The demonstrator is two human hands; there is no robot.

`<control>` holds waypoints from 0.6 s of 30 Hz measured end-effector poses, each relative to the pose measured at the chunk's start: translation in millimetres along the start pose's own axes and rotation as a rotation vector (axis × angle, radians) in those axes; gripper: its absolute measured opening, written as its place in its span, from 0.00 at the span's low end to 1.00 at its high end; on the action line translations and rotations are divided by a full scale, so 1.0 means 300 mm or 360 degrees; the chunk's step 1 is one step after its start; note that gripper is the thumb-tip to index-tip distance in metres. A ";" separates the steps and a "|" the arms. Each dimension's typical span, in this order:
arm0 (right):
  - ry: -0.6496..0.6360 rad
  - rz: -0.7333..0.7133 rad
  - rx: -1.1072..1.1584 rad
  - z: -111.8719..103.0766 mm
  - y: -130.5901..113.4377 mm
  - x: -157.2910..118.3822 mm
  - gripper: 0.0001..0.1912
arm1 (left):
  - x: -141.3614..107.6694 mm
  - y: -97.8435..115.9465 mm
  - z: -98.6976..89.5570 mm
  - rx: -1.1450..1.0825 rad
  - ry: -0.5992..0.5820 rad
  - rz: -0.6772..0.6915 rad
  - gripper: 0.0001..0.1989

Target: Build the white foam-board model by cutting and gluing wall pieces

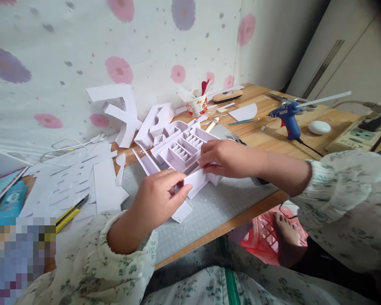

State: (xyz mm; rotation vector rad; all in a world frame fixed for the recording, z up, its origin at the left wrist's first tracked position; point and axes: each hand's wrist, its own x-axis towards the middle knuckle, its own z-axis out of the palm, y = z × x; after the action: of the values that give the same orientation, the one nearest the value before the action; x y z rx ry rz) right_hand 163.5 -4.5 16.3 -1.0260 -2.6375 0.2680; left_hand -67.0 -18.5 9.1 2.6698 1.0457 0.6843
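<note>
White compartmented model (169, 157) sits on the grey mat (219, 209), a band of mat between it and the bench's (254, 134) front edge.
Two forearms converge: left grip (154, 197) pinches one white panel (195, 181), thumb nearest; right grip (220, 156) curls fingertips over its other end.

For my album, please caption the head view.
Left hand and right hand hold a white strip over a gray mat.
</note>
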 end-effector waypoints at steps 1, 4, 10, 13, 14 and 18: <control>-0.0025 0.0003 -0.0038 -0.004 -0.004 0.000 0.08 | 0.000 -0.001 0.002 -0.0006 0.0005 0.0026 0.09; -0.0096 0.0007 -0.0196 -0.017 -0.018 0.000 0.10 | -0.004 -0.002 0.006 -0.0096 -0.0026 0.0056 0.11; -0.0142 0.0034 -0.0456 -0.012 -0.042 0.004 0.12 | -0.006 -0.005 0.027 0.0023 0.0038 -0.0154 0.07; -0.0144 0.0013 -0.0537 0.002 -0.047 0.003 0.12 | -0.004 -0.009 0.040 0.0045 0.0022 -0.0207 0.05; -0.0143 0.0001 -0.0556 0.007 -0.048 0.003 0.12 | -0.004 -0.010 0.043 0.0028 0.0013 -0.0207 0.05; -0.0153 -0.0023 -0.0592 0.018 -0.052 0.002 0.11 | -0.005 -0.013 0.047 -0.0051 -0.0042 -0.0191 0.07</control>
State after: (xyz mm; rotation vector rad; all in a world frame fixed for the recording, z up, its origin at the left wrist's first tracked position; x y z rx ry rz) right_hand 151.7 -15.8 15.7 -1.1260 -2.8470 -0.1906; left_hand -63.3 -16.8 -5.1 2.5574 1.1670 0.6351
